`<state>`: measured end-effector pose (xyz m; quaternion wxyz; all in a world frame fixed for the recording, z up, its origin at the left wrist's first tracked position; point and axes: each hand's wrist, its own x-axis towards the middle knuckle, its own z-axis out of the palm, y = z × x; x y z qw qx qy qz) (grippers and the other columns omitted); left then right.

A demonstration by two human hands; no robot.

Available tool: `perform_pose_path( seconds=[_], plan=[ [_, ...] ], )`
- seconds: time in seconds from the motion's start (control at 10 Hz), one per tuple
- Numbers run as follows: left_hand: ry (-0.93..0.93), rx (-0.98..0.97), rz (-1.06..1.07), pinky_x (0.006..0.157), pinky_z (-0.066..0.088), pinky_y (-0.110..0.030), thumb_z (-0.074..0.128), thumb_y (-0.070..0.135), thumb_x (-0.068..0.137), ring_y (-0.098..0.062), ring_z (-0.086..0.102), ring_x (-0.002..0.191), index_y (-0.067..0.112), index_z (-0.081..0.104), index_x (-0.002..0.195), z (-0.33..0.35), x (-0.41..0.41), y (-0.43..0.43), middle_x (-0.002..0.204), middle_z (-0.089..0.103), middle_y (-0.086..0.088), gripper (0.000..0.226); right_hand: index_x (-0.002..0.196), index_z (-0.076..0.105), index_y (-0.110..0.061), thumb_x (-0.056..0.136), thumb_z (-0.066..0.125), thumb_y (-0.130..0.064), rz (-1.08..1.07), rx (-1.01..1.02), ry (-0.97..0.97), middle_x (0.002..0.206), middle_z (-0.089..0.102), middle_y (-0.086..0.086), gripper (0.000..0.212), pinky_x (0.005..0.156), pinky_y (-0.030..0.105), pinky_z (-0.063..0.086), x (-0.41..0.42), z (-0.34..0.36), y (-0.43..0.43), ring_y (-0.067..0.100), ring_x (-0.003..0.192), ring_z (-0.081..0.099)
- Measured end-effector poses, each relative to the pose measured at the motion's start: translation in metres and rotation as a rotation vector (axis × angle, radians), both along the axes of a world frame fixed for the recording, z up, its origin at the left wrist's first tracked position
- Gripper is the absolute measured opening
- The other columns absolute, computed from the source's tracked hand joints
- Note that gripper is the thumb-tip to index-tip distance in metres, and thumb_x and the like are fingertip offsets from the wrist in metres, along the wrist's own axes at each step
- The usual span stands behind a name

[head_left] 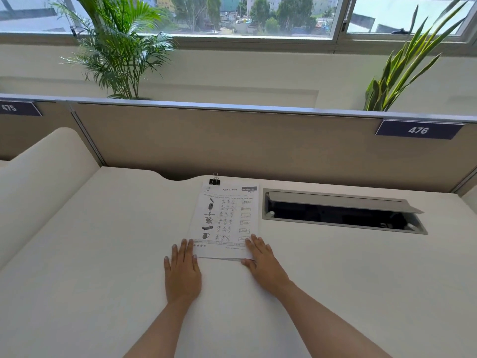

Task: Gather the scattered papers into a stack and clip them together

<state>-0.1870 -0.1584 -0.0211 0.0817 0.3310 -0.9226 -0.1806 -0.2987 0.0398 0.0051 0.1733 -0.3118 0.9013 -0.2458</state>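
A stack of printed worksheets [227,218] lies on the white desk [103,241], edges squared. A black binder clip [214,180] grips its far left corner, one wire handle standing up. My left hand [182,270] rests flat on the desk at the stack's near left corner, fingertips touching the paper edge. Flat on the stack's near right corner lies my right hand [263,259], fingers spread on the top sheet. Neither hand holds anything.
An open cable hatch [340,211] with a raised grey lid is sunk into the desk just right of the stack. A beige partition [232,140] labelled 476 closes the far side. A curved white divider [44,182] rises on the left. Plants stand behind the partition.
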Motion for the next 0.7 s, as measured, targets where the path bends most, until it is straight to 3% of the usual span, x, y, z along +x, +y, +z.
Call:
perform_pose_path(
  seconds=[0.1,0.3,0.4,0.5,0.6,0.7],
  plan=[
    [0.012,-0.016,-0.028,0.118,0.009,-0.046,-0.002,0.042,0.088,-0.023,0.018,0.146,0.020,0.026,0.149,0.000,-0.007,-0.004,0.156,0.025,0.003,0.070,0.152,0.006,-0.015,0.058,-0.015,-0.083,0.023,0.041,0.020,0.161,-0.002,0.002,0.118,0.114,0.026,-0.011,-0.008,-0.004,-0.001,0.019,0.149,-0.005],
    [0.025,0.003,-0.032,0.117,0.011,-0.048,0.007,0.039,0.092,-0.026,0.016,0.146,0.021,0.028,0.148,0.003,-0.007,-0.002,0.158,0.020,0.001,0.062,0.152,0.001,-0.014,0.062,-0.014,-0.079,0.034,0.078,0.030,0.161,-0.007,0.003,0.113,0.115,0.028,-0.011,-0.007,-0.003,-0.001,0.020,0.148,-0.008],
    [-0.004,-0.022,-0.035,0.113,0.020,-0.054,0.008,0.039,0.092,-0.031,0.025,0.143,0.018,0.034,0.146,0.005,-0.003,0.000,0.157,0.024,-0.003,0.063,0.152,-0.001,-0.012,0.059,-0.019,-0.080,0.048,0.114,0.049,0.161,-0.008,0.003,0.116,0.117,0.030,-0.007,-0.007,-0.001,0.001,0.022,0.149,-0.006],
    [-0.070,-0.018,-0.048,0.109,0.027,-0.058,0.009,0.037,0.091,-0.031,0.032,0.140,0.016,0.037,0.145,0.009,0.000,0.002,0.156,0.026,-0.002,0.064,0.152,-0.001,-0.013,0.069,-0.008,-0.076,0.051,0.166,0.017,0.161,-0.008,0.001,0.105,0.119,0.033,-0.002,-0.006,0.011,0.003,0.024,0.149,-0.004],
    [-0.072,-0.061,-0.086,0.110,0.026,-0.057,0.027,0.035,0.095,-0.027,0.026,0.143,0.015,0.030,0.147,0.009,0.005,0.000,0.157,0.014,0.003,0.056,0.152,-0.004,-0.014,0.099,0.031,-0.046,0.048,0.194,-0.032,0.161,-0.010,-0.002,0.071,0.120,0.033,0.003,-0.004,0.018,0.012,0.024,0.149,-0.005],
    [-0.002,-0.062,-0.143,0.094,0.043,-0.060,0.074,0.028,0.075,-0.031,0.047,0.131,0.008,0.045,0.139,0.015,0.008,0.002,0.152,0.032,-0.003,0.073,0.152,-0.004,-0.018,0.100,0.040,-0.033,0.083,0.170,-0.049,0.160,-0.011,-0.007,0.070,0.121,0.033,0.008,0.003,0.032,0.023,0.020,0.149,-0.003]
  ],
)
